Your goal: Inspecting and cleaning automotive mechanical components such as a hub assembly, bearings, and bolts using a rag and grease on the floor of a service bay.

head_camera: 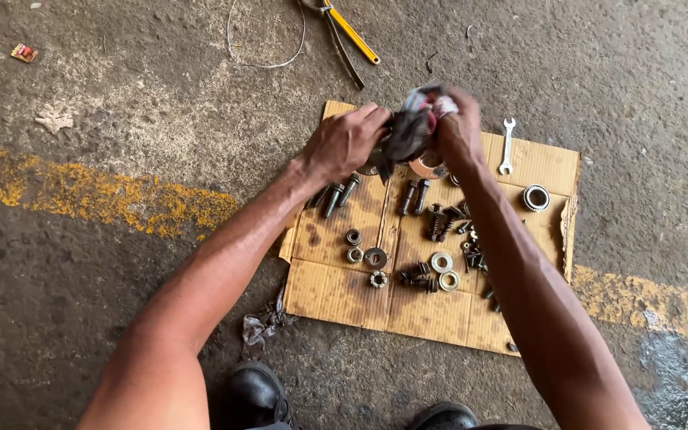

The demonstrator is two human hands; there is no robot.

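Left hand (pixel 345 143) and right hand (pixel 459 131): both closed on a dark rag (pixel 412 127), held over the cardboard sheet (pixel 336 291). Beneath: bolts (pixel 341 195), washers (pixel 441 262), nut (pixel 378 279). Beside: spanner (pixel 507 146), bearing (pixel 535 197). Beyond: yellow pliers (pixel 349 32).

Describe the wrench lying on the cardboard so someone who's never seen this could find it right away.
Start at the flattened brown cardboard sheet on the concrete floor, strewn with dark bolts and ring-shaped washers. Go to its far right corner, just beyond the right hand. There lies the small silver open-ended metal wrench, alone and the only bright, flat, long tool on the sheet.
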